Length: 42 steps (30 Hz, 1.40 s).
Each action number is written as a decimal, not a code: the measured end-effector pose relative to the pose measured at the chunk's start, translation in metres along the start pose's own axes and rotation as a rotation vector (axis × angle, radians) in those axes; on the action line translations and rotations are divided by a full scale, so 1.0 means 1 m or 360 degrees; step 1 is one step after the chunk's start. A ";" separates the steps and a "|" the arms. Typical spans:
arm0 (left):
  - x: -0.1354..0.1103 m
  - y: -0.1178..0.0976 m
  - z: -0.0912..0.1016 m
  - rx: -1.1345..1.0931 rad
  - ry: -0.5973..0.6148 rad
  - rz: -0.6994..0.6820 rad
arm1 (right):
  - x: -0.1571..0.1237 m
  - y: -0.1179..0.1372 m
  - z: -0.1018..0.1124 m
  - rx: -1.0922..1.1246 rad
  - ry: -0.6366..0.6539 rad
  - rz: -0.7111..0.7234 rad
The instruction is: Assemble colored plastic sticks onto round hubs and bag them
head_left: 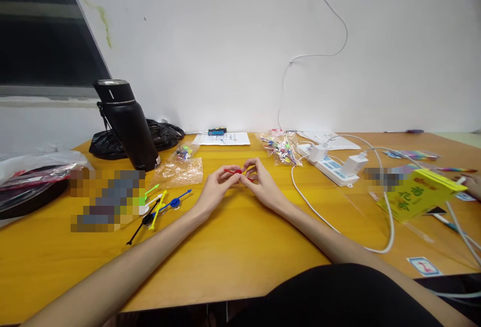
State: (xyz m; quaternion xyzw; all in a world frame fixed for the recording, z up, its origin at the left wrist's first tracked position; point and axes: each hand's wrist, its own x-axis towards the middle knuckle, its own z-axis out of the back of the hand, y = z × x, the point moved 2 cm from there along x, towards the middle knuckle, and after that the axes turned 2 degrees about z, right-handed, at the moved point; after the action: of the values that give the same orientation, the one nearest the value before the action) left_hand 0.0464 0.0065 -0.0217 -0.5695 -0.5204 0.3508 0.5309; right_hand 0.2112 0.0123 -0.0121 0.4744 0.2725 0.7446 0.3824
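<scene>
Above the middle of the table, my left hand (215, 187) and my right hand (263, 185) meet with fingertips closed on a small red spinner arrow (237, 171). The fingers partly cover it, leaving its round hub and thin arm showing. Left of my hands lies a loose group of similar plastic arrows with round hubs: a blue arrow (175, 203), a yellow arrow (159, 210), a black arrow (148, 219), and white and green ones partly overlapped.
A black bottle (130, 126) stands back left by a black plastic bag (165, 134). Clear bags of small coloured parts (281, 147) lie at the back. A power strip (332, 169) with a looping white cable (308, 207) is right. Far right, another person's hand (472, 186) is by a yellow packet (417, 194).
</scene>
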 end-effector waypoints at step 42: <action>0.008 -0.010 0.015 0.0239 0.0066 -0.0104 | -0.008 0.012 -0.007 0.0092 0.0512 -0.0080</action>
State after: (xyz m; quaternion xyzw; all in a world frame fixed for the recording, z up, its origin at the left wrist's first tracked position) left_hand 0.0316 0.0163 -0.0133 -0.5180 -0.4999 0.3595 0.5938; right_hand 0.2033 -0.0008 -0.0098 0.3529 0.3633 0.7930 0.3386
